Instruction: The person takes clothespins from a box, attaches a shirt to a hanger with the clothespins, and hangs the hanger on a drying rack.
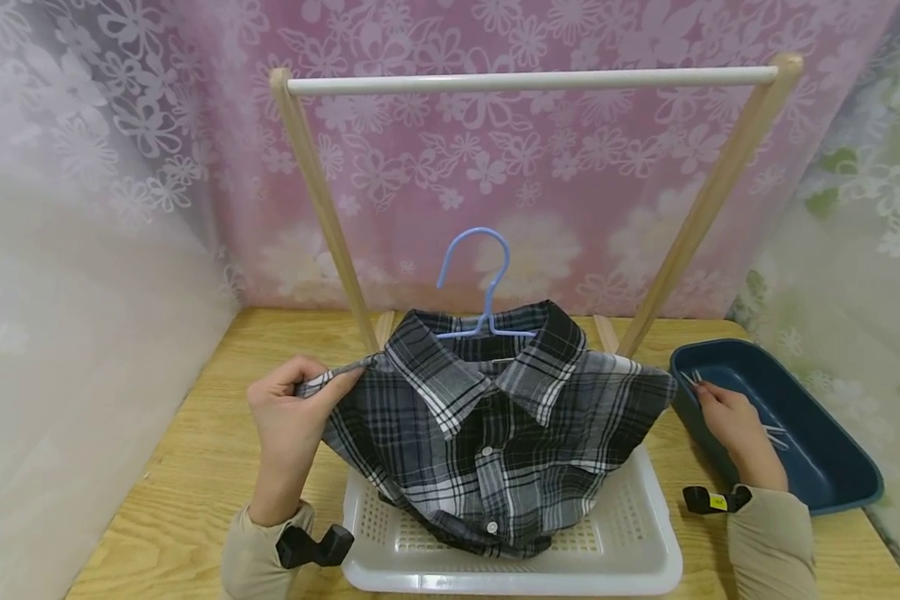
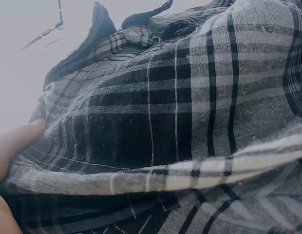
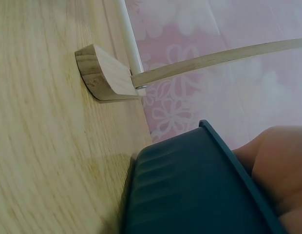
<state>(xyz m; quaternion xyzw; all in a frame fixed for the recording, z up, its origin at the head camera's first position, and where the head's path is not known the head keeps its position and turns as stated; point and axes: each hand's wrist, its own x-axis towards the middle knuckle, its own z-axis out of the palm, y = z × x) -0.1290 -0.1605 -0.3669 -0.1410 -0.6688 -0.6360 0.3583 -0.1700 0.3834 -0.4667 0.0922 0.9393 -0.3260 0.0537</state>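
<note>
A black, grey and white plaid shirt (image 1: 487, 450) hangs on a light blue hanger (image 1: 487, 321), whose hook stands up through the collar. My left hand (image 1: 288, 417) pinches the shirt's shoulder at the left between thumb and fingers. The left wrist view shows the thumb (image 2: 24, 139) on the plaid cloth (image 2: 136, 117). At the far right my right hand (image 1: 738, 429) reaches over the dark blue tray (image 1: 825, 492) and pinches a small pale clothespin (image 1: 692, 379). More pale clothespins (image 1: 775, 435) lie in the tray. In the right wrist view the tray's wall (image 3: 185, 180) partly hides that hand.
Beneath the shirt stands a white plastic basket (image 1: 510, 582). Behind it rises a wooden rack (image 1: 686, 221) with a white rail (image 1: 532, 81). All rest on a wood-grain table (image 1: 187, 475). A pink floral curtain (image 1: 450, 167) closes off the back.
</note>
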